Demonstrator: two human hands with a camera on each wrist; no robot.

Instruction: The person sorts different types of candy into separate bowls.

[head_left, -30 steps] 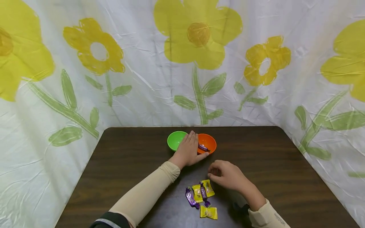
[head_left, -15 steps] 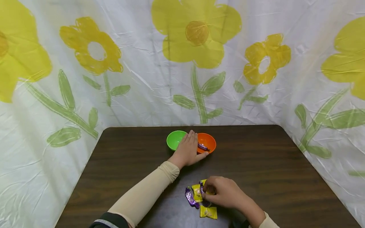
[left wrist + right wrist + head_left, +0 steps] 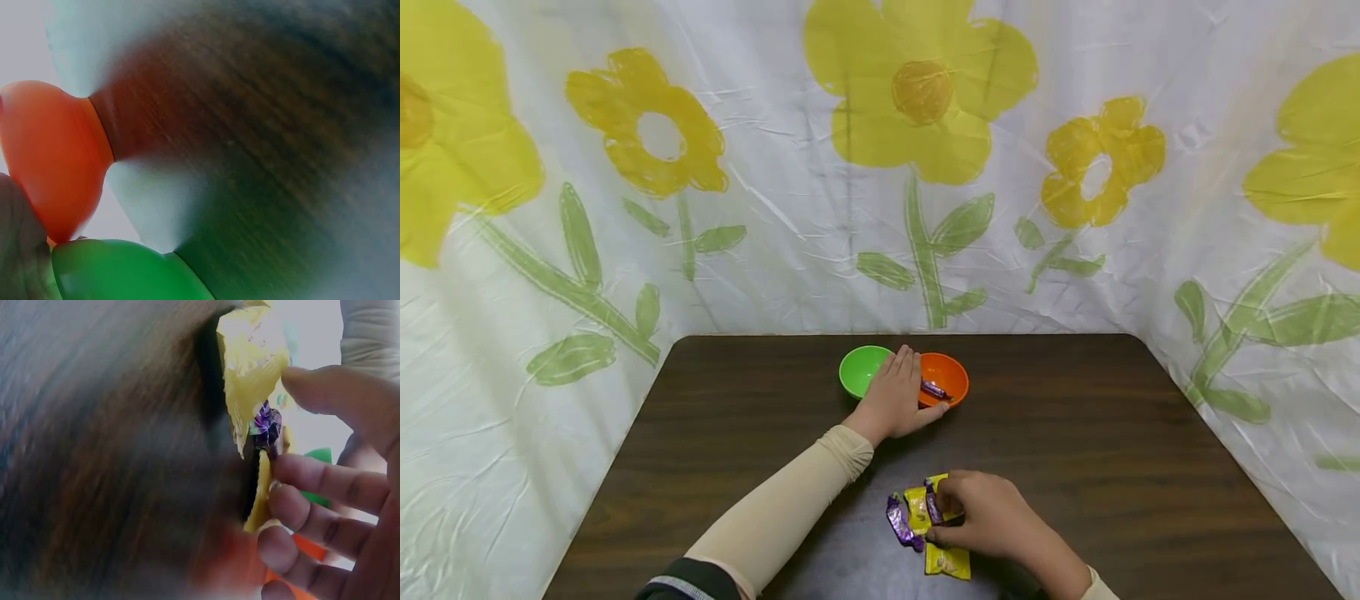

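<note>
In the head view my left hand [image 3: 893,400] lies with straight fingers across the meeting rims of a green bowl [image 3: 856,372] and an orange bowl [image 3: 951,375], its thumb along the orange bowl's near rim. A purple-wrapped candy [image 3: 932,390] lies inside the orange one. My right hand [image 3: 992,512] is over a group of wrapped candies. Its thumb and fingers are spread around a purple-wrapped candy [image 3: 269,428], thumb tip beside the yellow-wrapped candy [image 3: 253,356] and fingertips close to another yellow candy [image 3: 258,494]. The fingers partly cover the group in the head view.
One more purple candy [image 3: 901,522] lies at the group's left, next to a yellow candy [image 3: 917,504]. The dark wooden table [image 3: 737,400] is backed by a white sheet [image 3: 790,250] painted with yellow flowers.
My right hand has come down and toward me from above the candies, its fingers now among them. The left hand has stayed on the bowls.
</note>
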